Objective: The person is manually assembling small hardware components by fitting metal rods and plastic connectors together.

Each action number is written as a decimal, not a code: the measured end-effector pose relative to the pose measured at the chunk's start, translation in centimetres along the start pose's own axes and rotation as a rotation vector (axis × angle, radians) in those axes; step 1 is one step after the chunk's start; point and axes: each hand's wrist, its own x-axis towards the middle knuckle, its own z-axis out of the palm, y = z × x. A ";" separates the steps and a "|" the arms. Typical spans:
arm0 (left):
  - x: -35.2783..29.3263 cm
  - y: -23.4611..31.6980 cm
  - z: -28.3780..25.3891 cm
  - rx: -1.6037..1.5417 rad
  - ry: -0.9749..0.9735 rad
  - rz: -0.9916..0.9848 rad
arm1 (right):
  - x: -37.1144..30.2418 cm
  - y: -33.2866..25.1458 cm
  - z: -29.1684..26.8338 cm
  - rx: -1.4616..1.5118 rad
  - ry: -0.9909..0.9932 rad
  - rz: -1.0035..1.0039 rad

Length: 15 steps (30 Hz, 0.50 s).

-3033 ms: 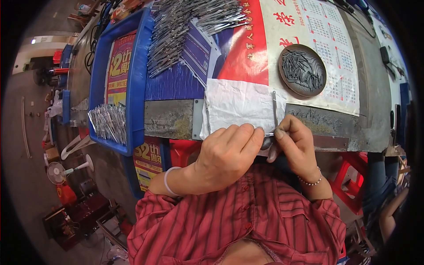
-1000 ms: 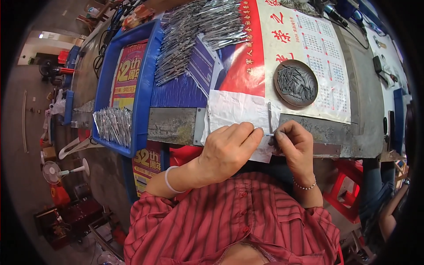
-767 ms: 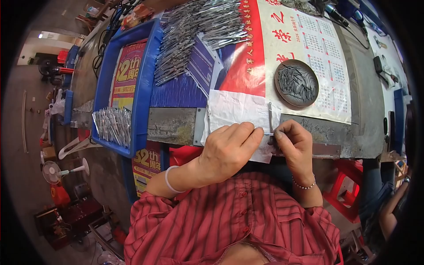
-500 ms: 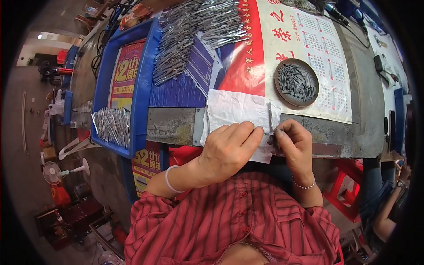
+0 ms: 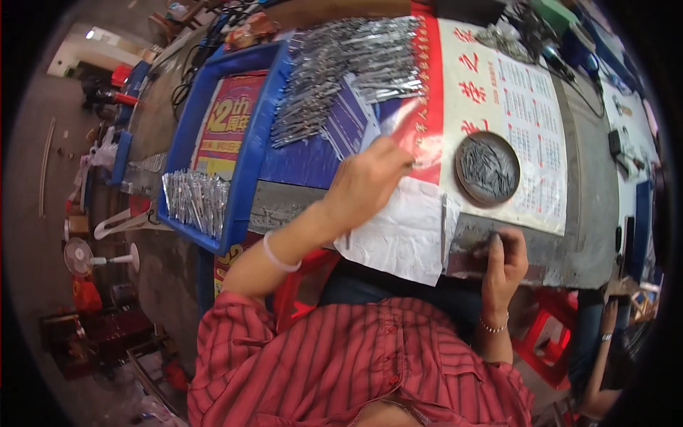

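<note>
My left hand (image 5: 370, 174) is raised over the far edge of a white paper sheet (image 5: 398, 235), close to the slim silver metal pieces. It is smeared by motion, so what it holds, if anything, cannot be made out. My right hand (image 5: 506, 260) rests at the table's near edge, right of the paper, its fingers curled in; any small thing in them is hidden. A slim metal rod (image 5: 445, 224) lies along the paper's right side. Beyond my right hand stands a round bowl (image 5: 516, 186) of thin dark grey pieces (image 5: 487, 167).
Many slim silver pieces (image 5: 320, 78) lie piled on a blue sheet at the far left. Beside them a blue tray (image 5: 238, 206) holds another bundle (image 5: 196, 203). A calendar poster (image 5: 544, 171) covers the table's right part. Red stools (image 5: 551, 334) stand below, near another person's arm (image 5: 605, 349).
My hands were together over the paper on a thin piece. They have parted: the left moved away toward the silver pile, the right drew right and nearer. The view has shifted slightly.
</note>
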 end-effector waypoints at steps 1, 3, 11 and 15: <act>1.2 -1.3 0.0 0.005 -0.006 -0.024 | -0.3 0.2 -0.3 -0.054 0.037 -0.024; 3.2 -4.7 0.7 0.091 0.034 0.035 | -1.0 0.8 -0.6 -0.021 0.066 -0.063; 6.9 -11.9 3.3 0.375 0.109 0.120 | -1.3 2.5 0.7 -0.095 0.055 -0.248; 7.4 -10.9 2.3 0.399 0.200 0.137 | -1.7 3.0 -0.3 -0.168 0.090 -0.243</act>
